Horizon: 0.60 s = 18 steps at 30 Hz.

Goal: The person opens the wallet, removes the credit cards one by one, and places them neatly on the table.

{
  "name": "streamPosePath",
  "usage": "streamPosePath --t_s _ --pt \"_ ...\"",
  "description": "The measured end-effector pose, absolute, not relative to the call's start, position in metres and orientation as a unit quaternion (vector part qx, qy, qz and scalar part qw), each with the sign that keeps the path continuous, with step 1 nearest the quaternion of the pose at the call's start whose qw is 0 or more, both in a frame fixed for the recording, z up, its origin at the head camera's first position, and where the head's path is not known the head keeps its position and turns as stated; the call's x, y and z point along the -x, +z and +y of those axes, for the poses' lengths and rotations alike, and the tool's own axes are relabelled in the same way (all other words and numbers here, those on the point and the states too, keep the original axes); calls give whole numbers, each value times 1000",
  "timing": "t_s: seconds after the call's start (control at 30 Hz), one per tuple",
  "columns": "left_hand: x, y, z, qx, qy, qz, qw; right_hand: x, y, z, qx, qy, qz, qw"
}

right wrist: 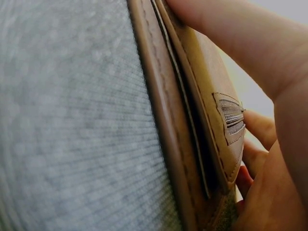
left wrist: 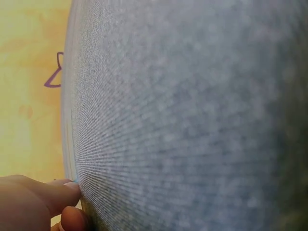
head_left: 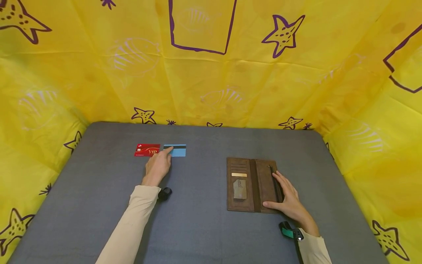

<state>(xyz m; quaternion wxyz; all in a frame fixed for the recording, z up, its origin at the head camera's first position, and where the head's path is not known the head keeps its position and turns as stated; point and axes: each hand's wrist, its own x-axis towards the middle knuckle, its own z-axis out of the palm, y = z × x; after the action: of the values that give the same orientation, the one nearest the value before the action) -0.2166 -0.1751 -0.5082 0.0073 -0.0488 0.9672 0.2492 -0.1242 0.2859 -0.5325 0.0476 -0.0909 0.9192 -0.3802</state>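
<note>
My spread right hand (head_left: 291, 202) rests on the slotted, unfolded wallet (head_left: 255, 185), toward the right edge of the tabletop (head_left: 197, 231).
My left hand (head_left: 157, 167), forefinger straight, touches the blue card (head_left: 179, 152); yellow cloth (head_left: 197, 77) behind.

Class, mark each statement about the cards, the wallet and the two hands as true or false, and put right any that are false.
1. The left hand is pointing onto the blue card. True.
2. The right hand is touching the wallet. True.
3. The wallet is folded closed. False: it lies open on the grey table.
4. The red card bears the letters VIP. True.
5. In the head view, the red card lies to the right of the blue card. False: it lies to the left of it.
6. Both hands are on the wallet. False: only the right hand is; the left hand is at the blue card.
</note>
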Motion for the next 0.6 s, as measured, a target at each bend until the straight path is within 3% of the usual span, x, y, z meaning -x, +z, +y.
streamPosePath --t_s 0.6 --pt "217 -507 -177 60 260 963 19 124 -532 286 91 -382 918 48"
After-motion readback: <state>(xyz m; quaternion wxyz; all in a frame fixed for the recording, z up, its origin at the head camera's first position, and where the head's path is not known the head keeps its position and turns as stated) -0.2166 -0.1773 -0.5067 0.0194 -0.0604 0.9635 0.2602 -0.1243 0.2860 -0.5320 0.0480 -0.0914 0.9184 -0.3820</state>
